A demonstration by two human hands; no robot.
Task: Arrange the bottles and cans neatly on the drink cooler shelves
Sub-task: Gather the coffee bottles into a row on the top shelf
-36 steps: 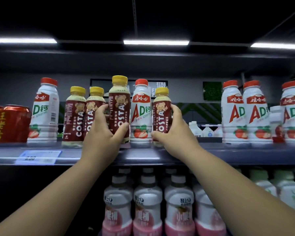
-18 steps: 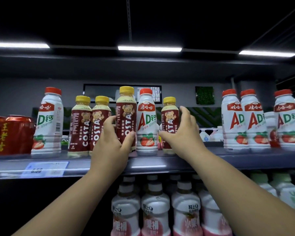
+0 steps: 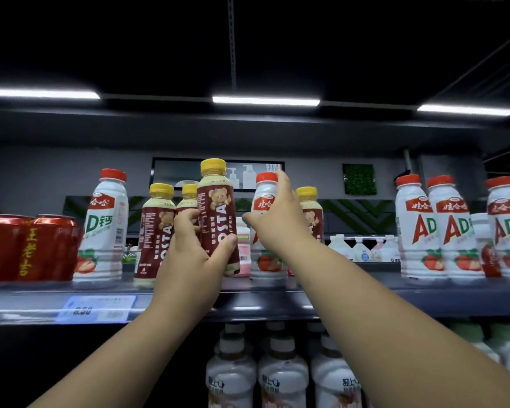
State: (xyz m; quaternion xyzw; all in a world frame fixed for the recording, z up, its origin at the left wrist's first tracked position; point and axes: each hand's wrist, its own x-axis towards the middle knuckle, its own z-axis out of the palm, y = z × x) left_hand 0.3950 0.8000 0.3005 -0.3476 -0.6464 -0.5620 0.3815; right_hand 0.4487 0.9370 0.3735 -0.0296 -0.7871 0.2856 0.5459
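We look up at a dark drink cooler shelf (image 3: 365,298) lit by strip lights above. The left hand (image 3: 195,254) grasps a brown Costa coffee bottle (image 3: 217,207) with a yellow cap, thumb curled round its right side and fingers round its left. This bottle is near the middle of the shelf, at the front edge, leaning slightly, its cap higher than its neighbours. We cannot tell whether its base touches the shelf.

Just to its right, the right hand (image 3: 277,219) is spread in front of a white AD bottle (image 3: 264,195) with a red cap, fingers released and reaching up towards the cap, thumb pointing left. We cannot tell whether it touches the bottle. Another Costa bottle (image 3: 308,201) stands behind this hand.

Left of the held bottle stand two more Costa bottles (image 3: 156,231), then a second white bottle (image 3: 106,225), then red cans (image 3: 50,245) at the far left. Three white bottles (image 3: 442,228) stand together on the right. A blue price tag (image 3: 100,307) sits on the shelf edge. Pale bottles (image 3: 280,375) fill the shelf below.
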